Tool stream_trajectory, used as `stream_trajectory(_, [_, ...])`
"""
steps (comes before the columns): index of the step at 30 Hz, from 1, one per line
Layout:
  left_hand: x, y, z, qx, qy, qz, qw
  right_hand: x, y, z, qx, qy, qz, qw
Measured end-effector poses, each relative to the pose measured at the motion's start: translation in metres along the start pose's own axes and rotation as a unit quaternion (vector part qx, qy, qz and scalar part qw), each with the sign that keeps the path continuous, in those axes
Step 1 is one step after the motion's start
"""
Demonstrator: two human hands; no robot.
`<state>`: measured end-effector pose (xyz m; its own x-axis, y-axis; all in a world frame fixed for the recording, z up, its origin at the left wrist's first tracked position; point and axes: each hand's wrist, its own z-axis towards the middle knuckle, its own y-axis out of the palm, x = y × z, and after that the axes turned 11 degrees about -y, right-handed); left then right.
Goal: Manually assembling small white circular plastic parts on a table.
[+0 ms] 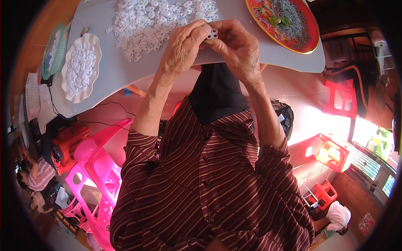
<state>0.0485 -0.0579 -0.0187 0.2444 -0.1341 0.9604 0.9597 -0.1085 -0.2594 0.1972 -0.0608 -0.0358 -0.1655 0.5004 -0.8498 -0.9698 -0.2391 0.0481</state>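
Small white plastic piece [212, 34]: pinched between the fingertips of the left hand [183, 50] and right hand [236, 48], held above the near edge of the tabletop [117, 71]. Judged light, rigid and smooth, apt to slip; best gripped by its edges. A loose heap of like pieces [157, 21] lies beyond; a filled white dish [81, 67] sits far left.

Small white part [212, 33]: smooth plastic, as in the loose heap [161, 21]. Table [117, 71]: matt, smooth grey surface. Round tray [312, 35]: glossy red with gilt rim. Stool [98, 167]: glossy pink plastic. Shirt [209, 188]: striped woven cloth.
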Motion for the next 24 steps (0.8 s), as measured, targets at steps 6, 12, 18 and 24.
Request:
stream_trajectory(6, [0.006, -0.003, 0.000, -0.025, -0.059, 0.010, 0.998, 0.000, -0.002, 0.000, -0.007, -0.004, -0.006, 1.000])
stream_trajectory(12, [0.003, -0.001, -0.001, 0.001, -0.043, -0.005, 0.999, -0.005, 0.000, 0.001, 0.003, 0.019, 0.038, 0.999])
stream_trajectory(18, [0.004, 0.001, -0.002, 0.025, -0.014, 0.059, 0.998, -0.008, 0.000, 0.004, 0.019, 0.049, 0.111, 0.992])
stream_trajectory(24, [0.003, -0.001, -0.001, -0.008, -0.036, 0.001, 0.999, -0.008, -0.002, 0.004, -0.022, 0.032, 0.069, 0.997])
